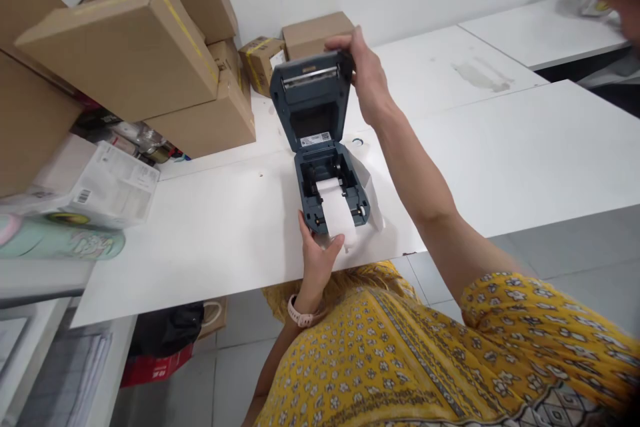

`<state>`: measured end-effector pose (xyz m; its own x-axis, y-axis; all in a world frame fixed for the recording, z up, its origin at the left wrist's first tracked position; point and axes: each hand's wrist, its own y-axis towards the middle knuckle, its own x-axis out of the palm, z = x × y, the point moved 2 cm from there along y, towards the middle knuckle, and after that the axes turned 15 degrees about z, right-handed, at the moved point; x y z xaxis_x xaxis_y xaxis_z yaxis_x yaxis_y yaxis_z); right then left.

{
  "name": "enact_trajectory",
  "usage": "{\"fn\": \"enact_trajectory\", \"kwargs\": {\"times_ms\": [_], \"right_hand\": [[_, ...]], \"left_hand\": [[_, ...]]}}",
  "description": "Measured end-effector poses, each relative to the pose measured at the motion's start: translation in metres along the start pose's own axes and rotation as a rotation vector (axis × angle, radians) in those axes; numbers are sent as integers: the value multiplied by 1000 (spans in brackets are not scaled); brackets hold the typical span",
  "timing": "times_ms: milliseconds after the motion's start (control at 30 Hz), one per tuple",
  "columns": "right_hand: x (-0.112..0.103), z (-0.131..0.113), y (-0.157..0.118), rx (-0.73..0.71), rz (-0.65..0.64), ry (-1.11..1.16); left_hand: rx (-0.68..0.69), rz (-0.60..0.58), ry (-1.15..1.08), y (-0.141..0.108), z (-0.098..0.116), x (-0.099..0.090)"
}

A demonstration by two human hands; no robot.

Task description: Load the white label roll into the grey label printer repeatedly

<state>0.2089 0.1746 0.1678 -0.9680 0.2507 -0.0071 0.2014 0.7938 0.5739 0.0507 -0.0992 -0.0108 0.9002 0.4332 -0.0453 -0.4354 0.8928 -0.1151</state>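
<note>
A dark blue-grey label printer [301, 197] stands on the white table near its front edge, with its lid [315, 107] raised. White label paper [338, 213] comes from a roll inside and hangs over the printer's front. My right hand [367, 73] grips the raised lid at its upper right corner, some fingers hidden behind it. At the front, my left hand [320, 257] has its thumb pressed on the end of the paper and its fingers along the printer's lower left side. Beside the printer on the right lies a loose white strip [371, 203].
Cardboard boxes [135, 53] are stacked at the back left. A clear plastic package [115, 180] and a mint-green bottle [75, 240] lie at the left. A smaller carton [316, 33] sits against the wall. At the far right edge, another person's hand [625, 3] shows.
</note>
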Motion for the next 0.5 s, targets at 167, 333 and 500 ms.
{"fn": "enact_trajectory", "kwargs": {"times_ms": [167, 333, 500], "right_hand": [[-45, -40, -119, -312, -70, -116], [-71, -24, -212, -384, -303, -360], [-73, -7, -245, -287, -332, -458]], "left_hand": [[16, -36, 25, -3, 1, -4], [19, -92, -5, -6, 4, -8], [32, -59, -84, 1, 18, -11]]}}
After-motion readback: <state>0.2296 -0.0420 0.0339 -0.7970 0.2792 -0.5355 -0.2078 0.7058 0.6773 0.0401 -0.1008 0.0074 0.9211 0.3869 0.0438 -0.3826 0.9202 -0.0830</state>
